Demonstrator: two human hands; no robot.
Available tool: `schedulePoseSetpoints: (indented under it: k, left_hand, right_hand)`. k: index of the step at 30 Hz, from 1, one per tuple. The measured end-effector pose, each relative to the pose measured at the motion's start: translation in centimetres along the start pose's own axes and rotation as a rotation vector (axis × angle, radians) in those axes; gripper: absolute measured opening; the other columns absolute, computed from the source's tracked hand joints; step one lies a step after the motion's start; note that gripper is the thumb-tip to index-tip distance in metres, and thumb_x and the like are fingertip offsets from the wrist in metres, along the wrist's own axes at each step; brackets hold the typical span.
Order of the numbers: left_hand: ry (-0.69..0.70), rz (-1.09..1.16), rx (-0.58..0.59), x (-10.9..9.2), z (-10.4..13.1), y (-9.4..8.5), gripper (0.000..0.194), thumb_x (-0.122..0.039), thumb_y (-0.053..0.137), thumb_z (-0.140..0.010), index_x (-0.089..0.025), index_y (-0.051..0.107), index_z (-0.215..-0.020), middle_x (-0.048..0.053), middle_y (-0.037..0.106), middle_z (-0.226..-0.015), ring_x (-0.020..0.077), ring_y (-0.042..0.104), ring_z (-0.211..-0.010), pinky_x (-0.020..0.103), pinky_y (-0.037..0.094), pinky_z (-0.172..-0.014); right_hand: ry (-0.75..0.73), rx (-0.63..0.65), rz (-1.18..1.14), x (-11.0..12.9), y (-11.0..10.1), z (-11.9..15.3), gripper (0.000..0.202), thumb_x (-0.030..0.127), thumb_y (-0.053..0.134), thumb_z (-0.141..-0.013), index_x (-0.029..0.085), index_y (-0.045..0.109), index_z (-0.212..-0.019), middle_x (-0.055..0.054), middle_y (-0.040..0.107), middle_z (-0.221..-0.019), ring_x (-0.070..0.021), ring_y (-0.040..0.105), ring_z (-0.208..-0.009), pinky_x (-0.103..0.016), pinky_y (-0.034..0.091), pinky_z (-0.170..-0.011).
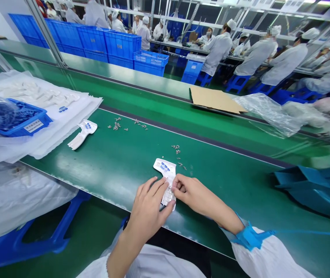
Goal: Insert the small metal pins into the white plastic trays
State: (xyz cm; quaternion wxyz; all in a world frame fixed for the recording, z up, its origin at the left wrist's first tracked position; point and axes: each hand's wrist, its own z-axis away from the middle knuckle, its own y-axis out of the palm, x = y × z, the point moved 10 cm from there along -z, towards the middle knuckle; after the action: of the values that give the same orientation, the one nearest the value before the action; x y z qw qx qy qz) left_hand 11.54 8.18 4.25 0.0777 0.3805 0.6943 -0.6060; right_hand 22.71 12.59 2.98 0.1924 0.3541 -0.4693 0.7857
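Note:
A white plastic shell (169,173) with blue parts near its top lies on the green work surface (118,162). My left hand (149,204) rests on the shell's left side and lower end, its fingers spread. On the right side, my right hand (189,191) has thumb and index finger pinched at the shell; whatever sits between the fingertips is too small to make out. Small metal pieces (177,148) lie scattered just beyond the shell. A second white shell (83,133), also with blue parts, lies farther left.
At the left, a blue tray (34,125) of blue parts stands on white sheets (78,104). More metal pieces (116,125) lie beyond. Cardboard (214,99) and clear plastic (269,112) are at the back right, teal bins (312,189) at the right. People in white work behind.

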Motion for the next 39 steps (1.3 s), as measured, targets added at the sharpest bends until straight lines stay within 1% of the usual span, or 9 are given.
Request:
schedulePoseSetpoints:
  k: [7, 14, 17, 22, 26, 29, 33, 36, 39]
  left_hand:
    - [-0.044, 0.028, 0.027, 0.1, 0.1, -0.1, 0.041, -0.03, 0.064, -0.091, -0.022, 0.056, -0.13, 0.005, 0.057, -0.142, 0.0305, 0.048, -0.13, 0.05, 0.046, -0.104]
    - [-0.02, 0.043, -0.004, 0.4, 0.1, -1.5, 0.046, -0.034, 0.055, -0.097, -0.027, 0.046, -0.141, 0.004, 0.05, -0.149, 0.026, 0.044, -0.135, 0.046, 0.045, -0.108]
    - [-0.103, -0.164, -0.168, 5.4, -1.1, -5.9, 0.041, -0.033, 0.048, -0.099, -0.025, 0.047, -0.14, 0.006, 0.046, -0.152, 0.0256, 0.039, -0.139, 0.049, 0.04, -0.112]
    - [-0.423, -0.502, -0.35, 17.9, -2.6, -14.8, 0.04, -0.028, 0.042, -0.098, -0.016, 0.055, -0.134, 0.014, 0.047, -0.149, 0.0355, 0.039, -0.138, 0.055, 0.039, -0.108]
    - [-0.543, -0.577, -0.439, 22.5, -2.1, -18.5, 0.04, -0.027, 0.047, -0.094, -0.013, 0.058, -0.13, 0.019, 0.052, -0.143, 0.0426, 0.039, -0.136, 0.064, 0.035, -0.105]
    - [-0.526, -0.603, -0.443, 22.5, -1.3, -18.1, 0.036, -0.026, 0.044, -0.095, -0.018, 0.061, -0.126, 0.013, 0.057, -0.14, 0.0378, 0.044, -0.134, 0.06, 0.036, -0.106]
    - [-0.422, -0.601, -0.38, 19.7, 0.5, -14.9, 0.038, -0.028, 0.037, -0.098, -0.021, 0.061, -0.127, 0.01, 0.059, -0.137, 0.0304, 0.055, -0.121, 0.048, 0.048, -0.095]
    - [-0.271, -0.568, -0.373, 16.0, 2.2, -11.9, 0.039, -0.032, 0.039, -0.098, -0.022, 0.061, -0.129, 0.01, 0.06, -0.135, 0.0301, 0.058, -0.115, 0.046, 0.051, -0.089]
    - [-0.092, -0.508, -0.369, 11.6, 3.9, -9.1, 0.038, -0.034, 0.047, -0.096, -0.025, 0.06, -0.131, 0.009, 0.061, -0.133, 0.0294, 0.059, -0.112, 0.045, 0.053, -0.089]
  right_hand:
    - [0.132, -0.074, -0.581, -4.1, 2.0, 0.1, 0.052, 0.051, 0.069, -0.082, 0.024, 0.039, -0.115, 0.002, 0.065, -0.081, -0.0191, 0.067, -0.072, -0.034, 0.057, -0.07]
    - [0.089, -0.173, -0.717, -3.9, 2.4, 0.0, 0.081, 0.056, 0.079, -0.074, 0.025, 0.033, -0.133, 0.0, 0.065, -0.085, -0.0219, 0.068, -0.074, -0.033, 0.058, -0.065]
    - [0.11, -0.234, -0.806, -4.7, -0.4, -1.1, 0.08, 0.054, 0.079, -0.075, 0.026, 0.035, -0.136, -0.001, 0.068, -0.083, -0.0226, 0.069, -0.072, -0.032, 0.059, -0.061]
    - [0.139, -0.548, -0.901, -8.8, -10.2, -5.0, 0.071, 0.027, 0.084, -0.071, 0.022, 0.045, -0.13, -0.01, 0.074, -0.096, -0.0249, 0.072, -0.086, -0.031, 0.063, -0.072]
    - [0.176, -0.708, -0.771, -11.5, -17.1, -8.2, 0.054, 0.016, 0.074, -0.077, 0.014, 0.049, -0.124, -0.014, 0.074, -0.094, -0.0236, 0.073, -0.084, -0.029, 0.062, -0.075]
    - [0.179, -0.782, -0.667, -12.2, -20.0, -9.4, 0.038, 0.018, 0.063, -0.083, 0.009, 0.055, -0.119, -0.02, 0.071, -0.104, -0.0265, 0.072, -0.093, -0.033, 0.061, -0.078]
    - [0.152, -0.842, -0.438, -11.0, -20.8, -8.6, 0.034, 0.017, 0.061, -0.08, 0.012, 0.063, -0.114, -0.021, 0.065, -0.122, -0.0333, 0.062, -0.115, -0.041, 0.053, -0.093]
    - [0.07, -0.748, -0.253, -8.8, -18.2, -7.2, 0.026, 0.018, 0.065, -0.076, 0.016, 0.07, -0.101, -0.015, 0.068, -0.118, -0.0318, 0.062, -0.109, -0.041, 0.045, -0.099]
    - [-0.043, -0.513, -0.055, -6.1, -12.9, -5.3, 0.015, 0.027, 0.067, -0.079, 0.022, 0.073, -0.091, -0.006, 0.072, -0.094, -0.0252, 0.065, -0.085, -0.036, 0.048, -0.083]
